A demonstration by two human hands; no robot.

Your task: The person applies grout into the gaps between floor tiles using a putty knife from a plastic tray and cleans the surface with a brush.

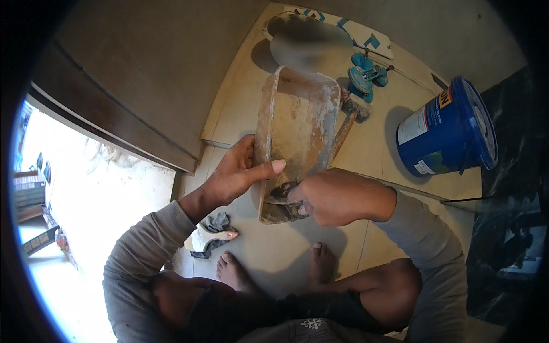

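Note:
In the head view, my left hand (240,174) grips the left side of a dirty, rectangular plastic trough (300,126), its thumb over the rim, holding the trough tilted toward me. My right hand (337,197) is closed inside the trough's near end, on something thin I cannot make out, beside a dark patch of residue. A brush or mallet-like tool (357,111) with a wooden handle lies just right of the trough, beside turquoise tools (366,77) with metal levers.
A blue bucket (437,131) stands right on the tiled step (394,171). A round bucket (309,40) and patterned board (372,40) sit behind. A paintbrush (211,240) lies on a dark rag (217,223) near my bare feet. A bright doorway opens left; dark marble panel at right.

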